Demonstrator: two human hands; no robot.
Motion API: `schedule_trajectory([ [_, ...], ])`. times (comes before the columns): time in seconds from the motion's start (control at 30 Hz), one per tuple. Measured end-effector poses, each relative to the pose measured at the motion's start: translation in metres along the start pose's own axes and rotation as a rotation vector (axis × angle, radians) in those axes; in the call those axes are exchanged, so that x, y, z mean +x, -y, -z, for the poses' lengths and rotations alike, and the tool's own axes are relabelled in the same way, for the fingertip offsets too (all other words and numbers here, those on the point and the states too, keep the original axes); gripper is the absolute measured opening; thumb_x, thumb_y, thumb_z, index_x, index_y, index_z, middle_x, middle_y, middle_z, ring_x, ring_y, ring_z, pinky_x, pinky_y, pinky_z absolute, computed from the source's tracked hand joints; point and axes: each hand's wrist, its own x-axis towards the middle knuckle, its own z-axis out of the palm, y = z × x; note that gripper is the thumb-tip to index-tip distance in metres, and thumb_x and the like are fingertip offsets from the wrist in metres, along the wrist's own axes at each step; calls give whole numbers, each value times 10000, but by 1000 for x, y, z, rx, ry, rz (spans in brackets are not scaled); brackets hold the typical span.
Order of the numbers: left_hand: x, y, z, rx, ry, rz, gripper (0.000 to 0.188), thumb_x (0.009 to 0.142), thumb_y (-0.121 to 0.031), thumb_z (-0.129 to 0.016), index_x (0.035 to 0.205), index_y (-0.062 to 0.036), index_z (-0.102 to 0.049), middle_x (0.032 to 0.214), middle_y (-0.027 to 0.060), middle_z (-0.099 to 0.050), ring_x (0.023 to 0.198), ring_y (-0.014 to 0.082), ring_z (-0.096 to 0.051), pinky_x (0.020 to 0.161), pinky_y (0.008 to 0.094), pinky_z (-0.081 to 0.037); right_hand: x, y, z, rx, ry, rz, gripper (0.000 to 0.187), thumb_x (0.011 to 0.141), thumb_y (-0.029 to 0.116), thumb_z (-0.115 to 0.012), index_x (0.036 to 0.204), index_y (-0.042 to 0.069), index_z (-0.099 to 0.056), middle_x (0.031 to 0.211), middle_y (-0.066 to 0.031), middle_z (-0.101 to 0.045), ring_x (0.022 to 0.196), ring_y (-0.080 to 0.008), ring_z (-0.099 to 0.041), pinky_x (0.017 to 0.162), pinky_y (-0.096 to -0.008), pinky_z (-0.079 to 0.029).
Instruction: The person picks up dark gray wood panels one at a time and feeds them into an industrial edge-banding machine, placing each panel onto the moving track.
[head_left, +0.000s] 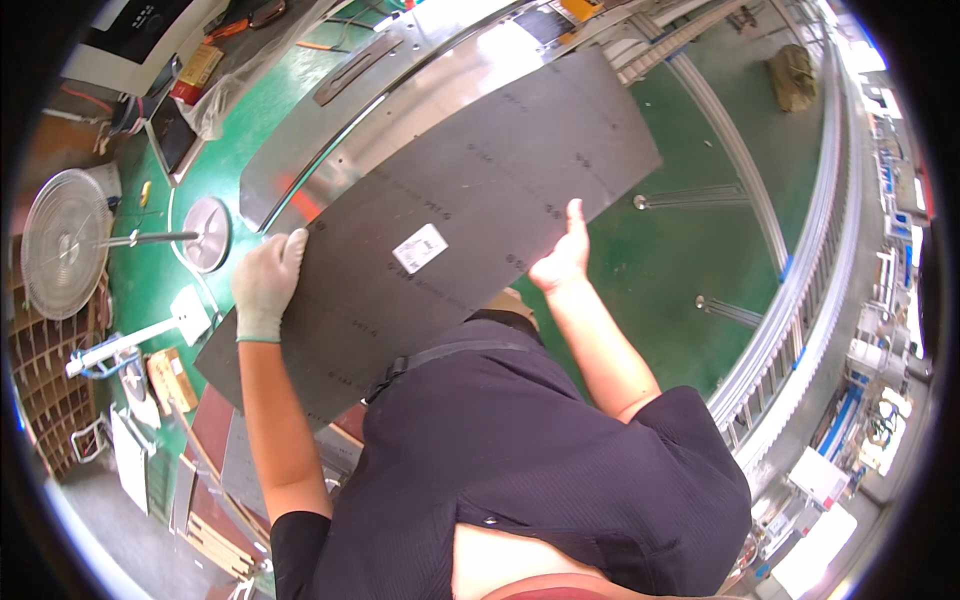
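A large dark grey panel (480,195), printed with faint marks, is held tilted in front of my body. A white label (420,248) is stuck near its middle. My left hand (268,282), in a pale glove, grips the panel's far left edge with its thumb along the upper face. At the near right edge, my bare right hand (565,255) holds the panel with its thumb pointing up; its other fingers are mostly hidden beneath. Just beyond the panel lies a shiny metal worktop (400,130), partly covered by it.
A standing fan (66,243) with a round base (206,234) is at the left. Below it are a cardboard box (172,380) and stacked boards (215,540). A conveyor with metal rails (800,330) curves along the right. A brown bag (792,78) sits at the far right.
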Motion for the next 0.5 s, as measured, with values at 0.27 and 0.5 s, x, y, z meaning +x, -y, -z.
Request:
schedule_trajectory([
  [0.27, -12, 14, -23, -64, 70, 63, 549, 1030, -491, -492, 735, -53, -640, 724, 202, -636, 719, 435, -617, 626, 504, -453, 10, 10, 31, -656, -58, 279, 567, 1014, 562, -571, 1113, 10, -649, 936, -72, -718, 738, -174, -698, 632, -338, -587],
  [0.5, -29, 44, -48, -227, 146, 175, 413, 1017, -410, -570, 912, -26, -683, 877, 209, -698, 844, 412, -668, 748, 476, -507, 23, -7, 36, -1013, -116, 354, 595, 951, 630, -632, 934, 35, -643, 796, -64, -676, 585, -130, -620, 478, -280, -463],
])
